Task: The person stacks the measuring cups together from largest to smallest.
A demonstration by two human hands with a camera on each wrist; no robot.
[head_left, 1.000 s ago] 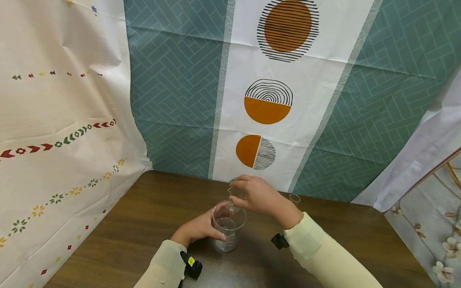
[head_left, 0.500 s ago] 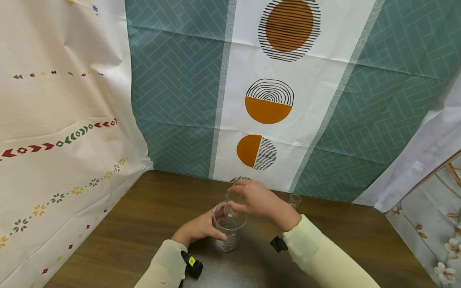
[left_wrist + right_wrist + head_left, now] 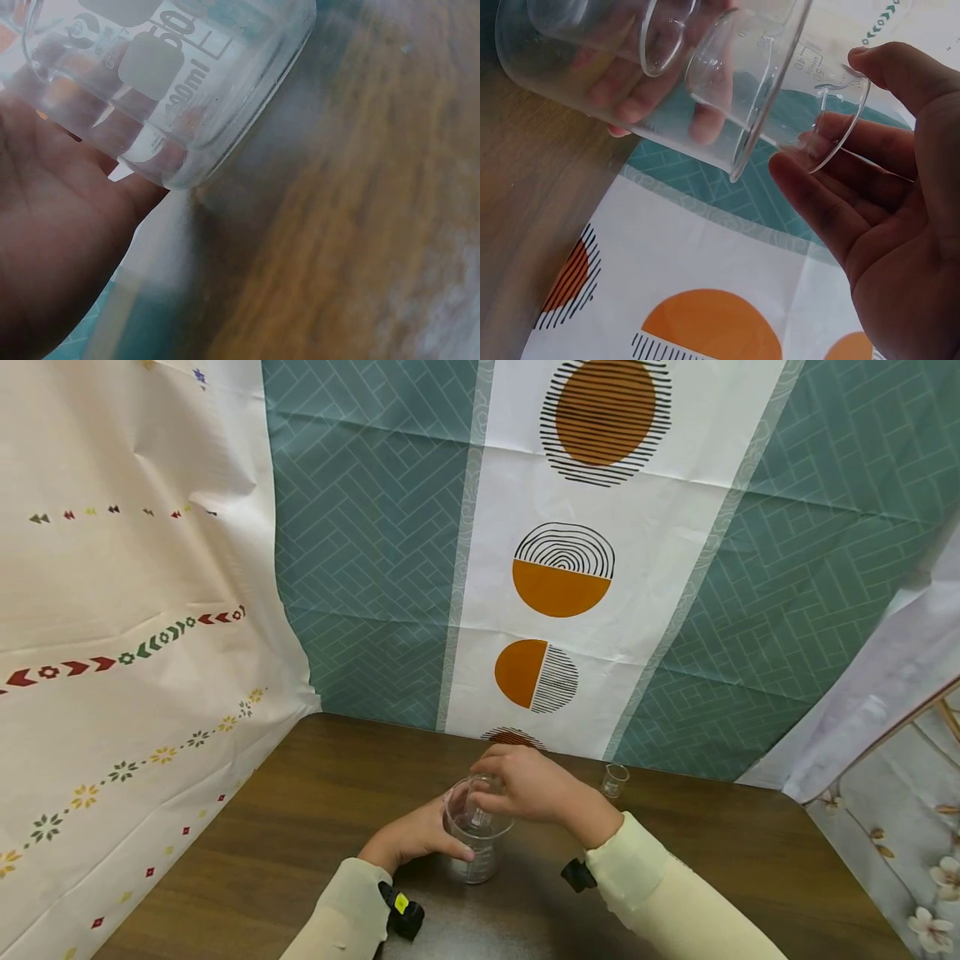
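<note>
A large clear glass beaker (image 3: 480,862) with white markings stands upright on the table. My left hand (image 3: 420,837) grips its left side, thumb across the front; in the left wrist view the palm (image 3: 64,217) lies against the beaker wall. My right hand (image 3: 521,783) pinches a small glass beaker (image 3: 799,82) by its rim, fingertips on opposite sides. The small beaker's lower part is inside the large beaker's mouth, its rim still above. Deeper inside the large one, another glass rim (image 3: 660,52) shows in the right wrist view.
Another small glass beaker (image 3: 614,782) stands near the back edge of the brown wooden table (image 3: 712,860), right of my right hand. A patterned cloth (image 3: 375,610) hangs behind the table. Pale cloths hang at the left and right.
My right hand has lowered the small beaker from above the large beaker down into its mouth. My left hand keeps its grip. The beaker at the back right shows more fully.
</note>
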